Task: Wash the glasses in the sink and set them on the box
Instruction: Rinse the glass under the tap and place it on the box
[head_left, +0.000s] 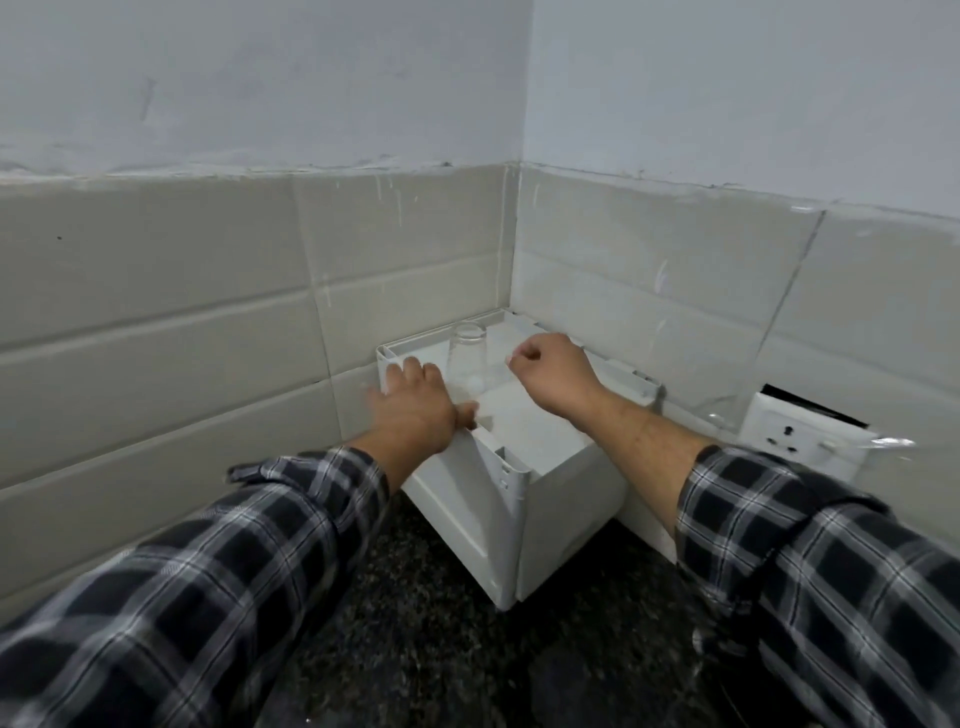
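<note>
A clear glass (466, 358) stands upside down on top of a white box (550, 493) that sits in the corner of the counter. My left hand (415, 405) lies flat on the box's left rim, fingers spread, holding nothing, just left of the glass. My right hand (550, 371) hovers over the box to the right of the glass, its fingers curled shut with nothing seen in them. Neither hand touches the glass. The sink is out of view.
The box rests on a dark speckled counter (441, 649), against beige tiled walls (156, 312) on the left and right. A white wall socket (800, 436) is mounted to the right of the box.
</note>
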